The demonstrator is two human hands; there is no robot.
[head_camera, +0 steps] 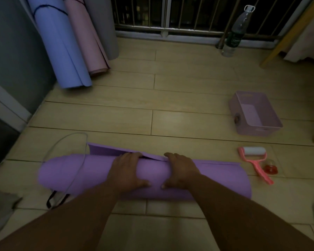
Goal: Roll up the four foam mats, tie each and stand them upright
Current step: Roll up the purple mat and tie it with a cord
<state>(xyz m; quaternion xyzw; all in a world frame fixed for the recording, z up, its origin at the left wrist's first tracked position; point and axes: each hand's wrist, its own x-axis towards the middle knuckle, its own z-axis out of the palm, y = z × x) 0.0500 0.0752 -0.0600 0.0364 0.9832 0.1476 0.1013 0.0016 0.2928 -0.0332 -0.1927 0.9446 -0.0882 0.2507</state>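
The purple foam mat [62,176] lies rolled on the floor [170,120]. The left grip [127,171] and right grip [181,171] both curl over its loose edge. We advise holding the roll tight while tying the thin cord [78,170] that crosses its left end. The blue roll [62,51] and pink roll [87,37] stand at the wall. The lint roller [254,151] lies just beside the mat's right end.

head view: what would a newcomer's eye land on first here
The purple foam mat, nearly rolled, lies across the floor at lower centre, with the left hand and right hand gripping it side by side at its middle. Next come the blue rolled mat and pink rolled mat, standing against the wall at upper left. A pink lint roller lies on the floor at right.
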